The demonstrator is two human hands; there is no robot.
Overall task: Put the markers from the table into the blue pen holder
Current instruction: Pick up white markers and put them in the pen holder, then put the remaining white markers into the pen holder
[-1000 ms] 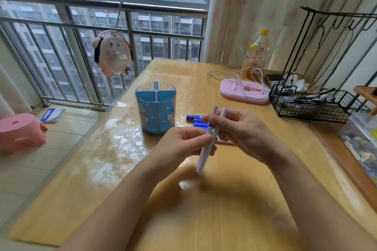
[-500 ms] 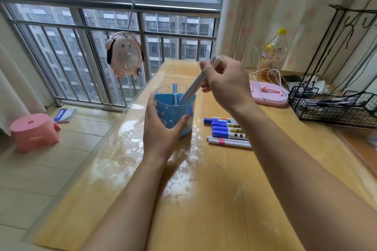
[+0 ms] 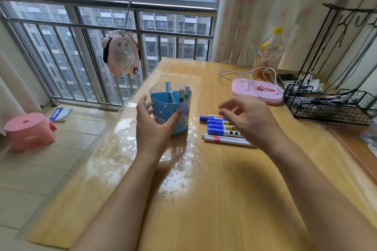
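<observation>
1. At the far left of the frame a round pink stool (image 3: 28, 130) stands on the tiled floor, with a blue booklet (image 3: 60, 114) lying flat just beyond it.
2. Above centre-left, a small pink fan (image 3: 122, 55) hangs from the window rail, off the tabletop's (image 3: 204, 199) left edge.
3. The glossy wooden tabletop is bare across the whole lower half of the frame, apart from the two forearms.
4. The left hand (image 3: 153, 126) sits at frame centre, fingers (image 3: 142, 106) spread apart and curved around the near side of the blue pen holder (image 3: 171, 108); whether they touch it cannot be told.
5. The holder is a round plastic cup with inner dividers; two slim markers (image 3: 184, 92) stand upright in its right-hand compartment.
6. Just right of the holder, loose markers (image 3: 222, 128) lie side by side on the tabletop: thick blue-capped ones and thin white ones nearest the viewer.
7. The right hand (image 3: 251, 118) hangs over their right ends, fingers apart and holding nothing.
8. Further right sit a pink oval stand (image 3: 257, 92) with white cable, a plastic bottle (image 3: 269, 51), and a black wire basket (image 3: 330, 106).
</observation>
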